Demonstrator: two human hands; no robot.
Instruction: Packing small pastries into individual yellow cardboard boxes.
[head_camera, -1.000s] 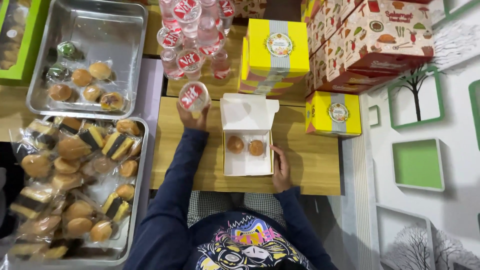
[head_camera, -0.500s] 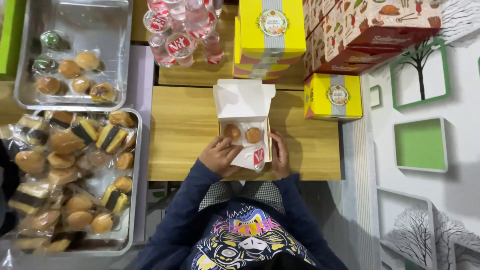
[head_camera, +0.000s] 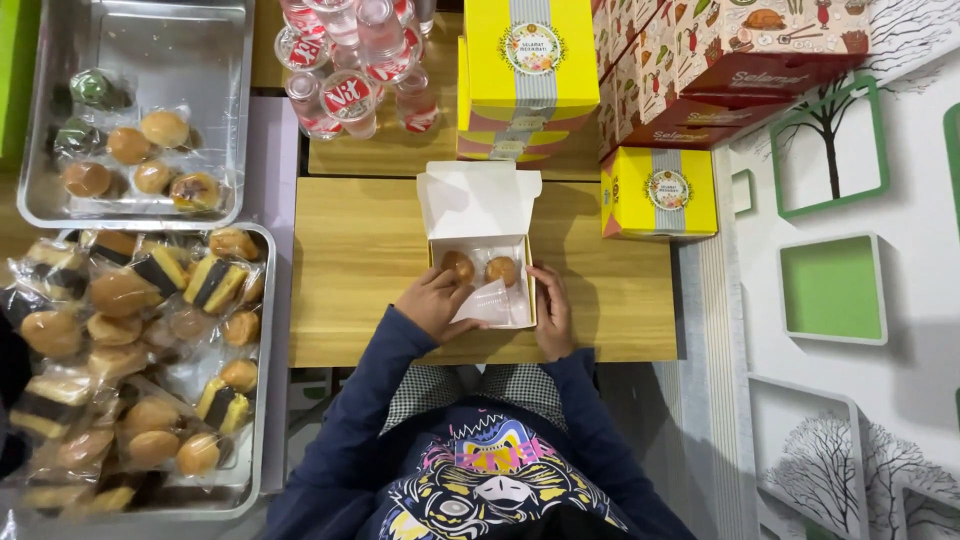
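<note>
Box: a small white cardboard box (head_camera: 480, 255) with its lid folded back sits open near the middle of the pale wooden worktop (head_camera: 350, 260), directly in front of the person.
Contents: two round brown pastries (head_camera: 480, 268) lie side by side at the far end; a clear plastic sealed water cup (head_camera: 492, 302) lies on its side in the near end.
Left hand: the left hand (head_camera: 437, 303) rests at the box's near-left corner, fingers bent loosely and touching the cup, apparently seating it rather than gripping it hard.
Right hand: the right hand (head_camera: 552, 312) lies flat along the box's right wall, fingers stretched out and closed on nothing, steadying the box.
Doing it well: in my judgement the cup should lie flat and clear of the pastries, with the right hand bracing the wall so the light box does not slide.
Around: a group of upright sealed water cups (head_camera: 350, 60) stands beyond the worktop, with closed yellow boxes (head_camera: 530, 60) beside them and one more yellow box (head_camera: 660, 190) to the right.
Trays: two metal trays (head_camera: 250, 300) of wrapped buns and striped cakes lie to the left.
Hard to tell: the cup's lid is hidden, and the left fingertips are partly lost behind the clear plastic.
Cut off: the near tray and the patterned cartons at top right run out of view.
</note>
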